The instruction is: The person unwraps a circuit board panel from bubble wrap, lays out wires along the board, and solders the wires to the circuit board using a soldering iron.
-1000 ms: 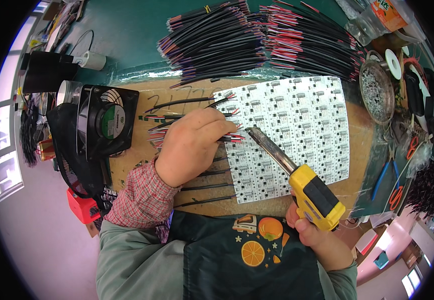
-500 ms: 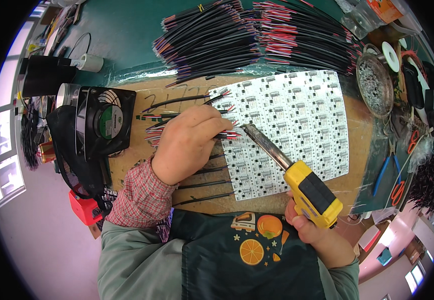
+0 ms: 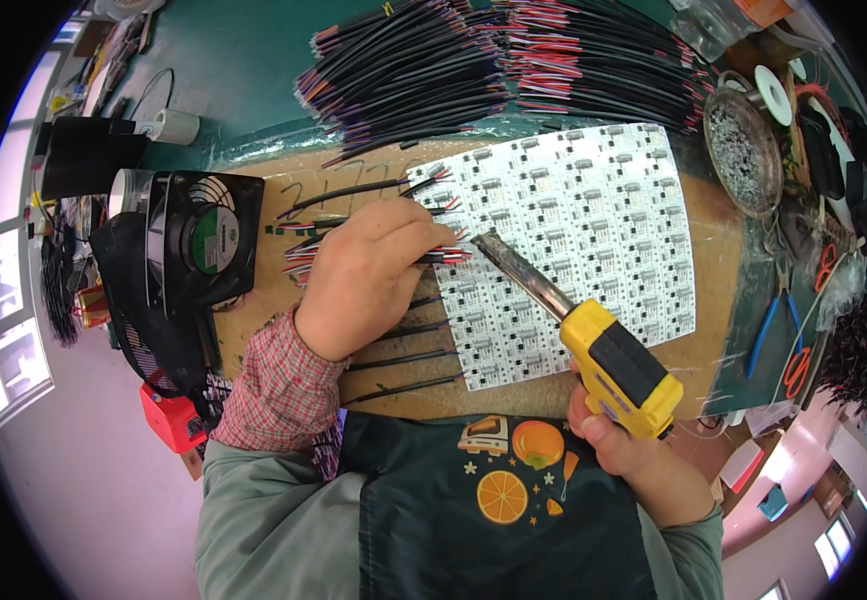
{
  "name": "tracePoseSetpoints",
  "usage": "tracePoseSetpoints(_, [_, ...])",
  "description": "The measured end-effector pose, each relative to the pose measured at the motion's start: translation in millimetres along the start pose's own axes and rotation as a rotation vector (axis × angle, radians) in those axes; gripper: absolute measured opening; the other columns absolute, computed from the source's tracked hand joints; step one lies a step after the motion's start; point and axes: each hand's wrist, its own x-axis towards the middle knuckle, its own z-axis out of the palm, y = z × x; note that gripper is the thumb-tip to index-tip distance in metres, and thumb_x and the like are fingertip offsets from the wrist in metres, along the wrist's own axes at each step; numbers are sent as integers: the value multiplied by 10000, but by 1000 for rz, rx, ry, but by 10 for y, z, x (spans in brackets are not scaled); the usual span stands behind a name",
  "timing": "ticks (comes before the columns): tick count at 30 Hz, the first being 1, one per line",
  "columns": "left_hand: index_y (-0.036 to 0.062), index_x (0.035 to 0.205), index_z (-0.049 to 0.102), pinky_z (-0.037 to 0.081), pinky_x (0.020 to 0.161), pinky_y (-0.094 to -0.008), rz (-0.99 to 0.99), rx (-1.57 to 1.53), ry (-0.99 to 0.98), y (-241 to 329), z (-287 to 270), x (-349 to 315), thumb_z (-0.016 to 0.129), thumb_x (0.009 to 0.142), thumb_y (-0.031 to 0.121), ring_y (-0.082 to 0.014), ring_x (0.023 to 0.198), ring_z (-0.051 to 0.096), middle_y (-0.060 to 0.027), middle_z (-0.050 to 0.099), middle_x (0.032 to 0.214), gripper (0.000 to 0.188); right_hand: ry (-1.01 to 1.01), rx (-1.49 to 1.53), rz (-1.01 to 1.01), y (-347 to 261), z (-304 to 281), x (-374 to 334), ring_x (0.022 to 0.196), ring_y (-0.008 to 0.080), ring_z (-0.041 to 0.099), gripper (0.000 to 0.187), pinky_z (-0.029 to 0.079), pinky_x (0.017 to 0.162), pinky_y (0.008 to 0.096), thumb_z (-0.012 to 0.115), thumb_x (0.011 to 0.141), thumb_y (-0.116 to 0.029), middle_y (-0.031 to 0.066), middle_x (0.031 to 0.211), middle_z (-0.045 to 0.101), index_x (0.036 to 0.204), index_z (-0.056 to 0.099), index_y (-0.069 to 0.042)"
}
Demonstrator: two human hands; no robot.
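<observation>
A white sheet of circuit boards [image 3: 594,240], printed in many small repeated units, lies on the brown work board. Over its left edge my left hand [image 3: 366,275] is closed, fingers pinched around several black-sleeved wires [image 3: 448,257] with red and white ends. Their ends point right over the sheet. My right hand [image 3: 609,435] grips the yellow and black soldering gun [image 3: 622,368] from below. Its dark metal tip is close to the wire ends; whether it touches them I cannot tell. Below my left hand, more black wires [image 3: 404,358] reach the sheet's left edge.
Thick piles of black wires [image 3: 409,85] and red-ended wires [image 3: 604,70] lie at the back. A black fan [image 3: 204,240] stands at left. On the right are a round dish [image 3: 744,150] of silvery bits, a white spool [image 3: 774,95], blue-handled pliers [image 3: 776,325] and orange-handled scissors [image 3: 799,372].
The whole view has shifted slightly, with everything a little higher and further left. Both hands keep their grip, and the gun's tip stays by the wire ends.
</observation>
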Motion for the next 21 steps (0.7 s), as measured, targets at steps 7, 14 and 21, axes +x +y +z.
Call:
tracePoseSetpoints(7, [70, 978, 675, 499, 816, -389, -30, 1, -40, 27, -26, 1, 630, 669, -74, -307, 941, 609, -107, 630, 973, 344, -41, 53, -36, 93, -13, 1, 603, 107, 452, 748, 400, 546, 249, 743, 822, -384, 15, 701, 471, 1356, 400, 12])
tracePoseSetpoints(14, [41, 989, 665, 495, 816, -371, -7, -61, 34, 118, -68, 12, 634, 722, -70, -311, 948, 602, -131, 618, 972, 291, -24, 106, -87, 97, -11, 6, 598, 111, 458, 806, 404, 545, 249, 757, 807, -408, 25, 702, 475, 1386, 389, 14])
tracePoseSetpoints(21, [-10, 1015, 670, 493, 606, -315, 236, 0, 156, 388, -206, -164, 686, 693, -63, -251, 711, 628, -117, 632, 892, 327, -38, 148, -72, 35, -40, -38, 630, 126, 481, 467, 408, 562, 276, 715, 838, -332, 15, 720, 505, 1101, 482, -24])
